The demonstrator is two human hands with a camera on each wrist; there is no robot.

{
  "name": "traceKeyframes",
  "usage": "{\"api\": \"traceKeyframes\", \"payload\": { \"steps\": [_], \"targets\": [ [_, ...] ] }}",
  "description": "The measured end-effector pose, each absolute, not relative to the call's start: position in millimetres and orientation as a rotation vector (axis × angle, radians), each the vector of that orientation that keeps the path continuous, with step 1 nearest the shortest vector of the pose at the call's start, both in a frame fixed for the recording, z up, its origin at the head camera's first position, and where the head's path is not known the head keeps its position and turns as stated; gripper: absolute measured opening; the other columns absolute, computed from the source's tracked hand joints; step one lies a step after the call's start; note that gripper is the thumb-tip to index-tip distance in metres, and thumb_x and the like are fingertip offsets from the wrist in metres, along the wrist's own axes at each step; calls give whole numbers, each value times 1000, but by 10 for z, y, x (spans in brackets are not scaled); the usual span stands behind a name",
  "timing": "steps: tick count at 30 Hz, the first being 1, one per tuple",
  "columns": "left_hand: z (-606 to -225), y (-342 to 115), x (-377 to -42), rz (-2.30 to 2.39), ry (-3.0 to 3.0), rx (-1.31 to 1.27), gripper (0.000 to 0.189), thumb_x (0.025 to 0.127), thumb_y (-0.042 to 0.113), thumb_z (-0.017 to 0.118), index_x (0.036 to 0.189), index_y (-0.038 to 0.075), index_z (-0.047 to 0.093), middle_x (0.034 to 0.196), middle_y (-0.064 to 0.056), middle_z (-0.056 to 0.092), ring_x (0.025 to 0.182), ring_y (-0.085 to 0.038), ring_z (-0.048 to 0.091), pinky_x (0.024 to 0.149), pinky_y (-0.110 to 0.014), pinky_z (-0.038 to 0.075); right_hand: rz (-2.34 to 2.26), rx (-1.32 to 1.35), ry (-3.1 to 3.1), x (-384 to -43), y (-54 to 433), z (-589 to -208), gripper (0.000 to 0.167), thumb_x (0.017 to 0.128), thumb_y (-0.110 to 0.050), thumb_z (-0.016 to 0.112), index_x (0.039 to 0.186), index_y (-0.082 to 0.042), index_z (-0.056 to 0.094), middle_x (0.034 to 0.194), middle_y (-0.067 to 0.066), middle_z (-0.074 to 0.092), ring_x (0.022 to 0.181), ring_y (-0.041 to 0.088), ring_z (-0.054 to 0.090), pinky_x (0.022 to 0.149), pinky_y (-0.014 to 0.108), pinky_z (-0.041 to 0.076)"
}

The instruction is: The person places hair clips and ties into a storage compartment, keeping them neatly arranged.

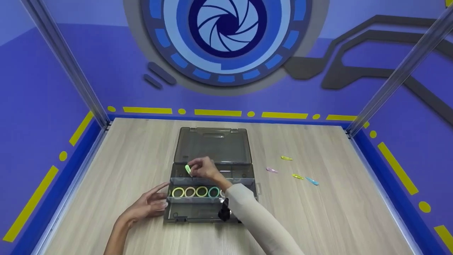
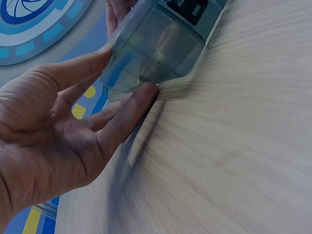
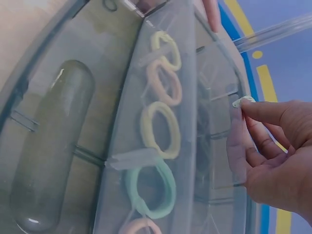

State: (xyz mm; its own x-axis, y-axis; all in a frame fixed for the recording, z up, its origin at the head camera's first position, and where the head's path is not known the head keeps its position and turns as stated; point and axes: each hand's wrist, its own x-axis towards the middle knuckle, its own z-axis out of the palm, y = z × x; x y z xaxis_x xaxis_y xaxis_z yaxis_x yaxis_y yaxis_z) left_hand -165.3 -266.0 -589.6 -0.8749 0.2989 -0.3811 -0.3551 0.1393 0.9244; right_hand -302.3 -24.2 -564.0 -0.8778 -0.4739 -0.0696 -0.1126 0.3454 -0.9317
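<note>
My right hand (image 1: pixel 205 168) pinches a pale green hair clip (image 1: pixel 188 169) between thumb and fingertips, above the back compartment of a smoky clear plastic box. The same clip (image 3: pixel 242 101) shows at the fingertips in the right wrist view. My left hand (image 1: pixel 143 205) lies against the box's left end, its fingers extended; in the left wrist view the fingertips touch the box wall (image 2: pixel 161 48). Several hair ties stand in a row in the middle compartment, among them a teal one (image 3: pixel 170 190) and a peach one (image 3: pixel 176 92). My right sleeve hides the box's right part.
The box's lid (image 1: pixel 212 145) is folded open toward the back wall. To the right of the box, on the wooden table (image 1: pixel 318 219), lie two yellow clips (image 1: pixel 286 158), a pink clip (image 1: pixel 271 170) and a blue clip (image 1: pixel 312 181). Blue printed walls surround the table.
</note>
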Motion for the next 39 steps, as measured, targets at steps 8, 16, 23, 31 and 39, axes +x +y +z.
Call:
{"api": "traceKeyframes", "payload": {
  "steps": [8, 16, 23, 31, 39],
  "targets": [
    [-5901, -2646, -1662, 1803, 1931, -33, 81, 99, 21, 69, 164, 13, 21, 153, -36, 36, 128, -34, 60, 105, -54, 53, -1320, -584, 2560, -2952, -333, -5705, 19, 78, 12, 71, 94, 6, 78, 79, 20, 77, 57, -1, 48, 61, 12, 44],
    [-5918, -2622, -1630, 1819, 1908, -24, 80, 100, 21, 67, 164, 14, 20, 152, -35, 38, 125, -31, 62, 104, -53, 54, -1180, -472, 2638, -2907, -383, -5694, 24, 76, 6, 71, 95, -4, 82, 85, 10, 80, 63, 4, 52, 64, 24, 52],
    [-5946, -2619, -1608, 1835, 1883, -32, 81, 99, 20, 69, 164, 14, 21, 150, -32, 43, 123, -28, 64, 103, -51, 55, -1133, -392, 2611, -2869, -446, -5727, 24, 77, 5, 73, 95, -6, 83, 91, 7, 81, 71, 10, 58, 72, 31, 57],
    [-5945, -2637, -1627, 1838, 1894, -5, 80, 99, 19, 69, 164, 13, 21, 150, -33, 42, 123, -29, 64, 101, -50, 56, -1146, -444, 2629, -2900, -431, -5738, 21, 74, 3, 78, 92, -4, 83, 89, 9, 80, 77, 14, 67, 76, 32, 59],
    [-5928, -2669, -1662, 1828, 1931, -8, 79, 99, 19, 69, 163, 13, 22, 151, -35, 41, 124, -31, 63, 102, -53, 55, -1308, -457, 2474, -2968, -343, -5636, 19, 79, 6, 78, 98, 4, 79, 86, 17, 79, 70, 21, 74, 56, 18, 50]
  ]
}}
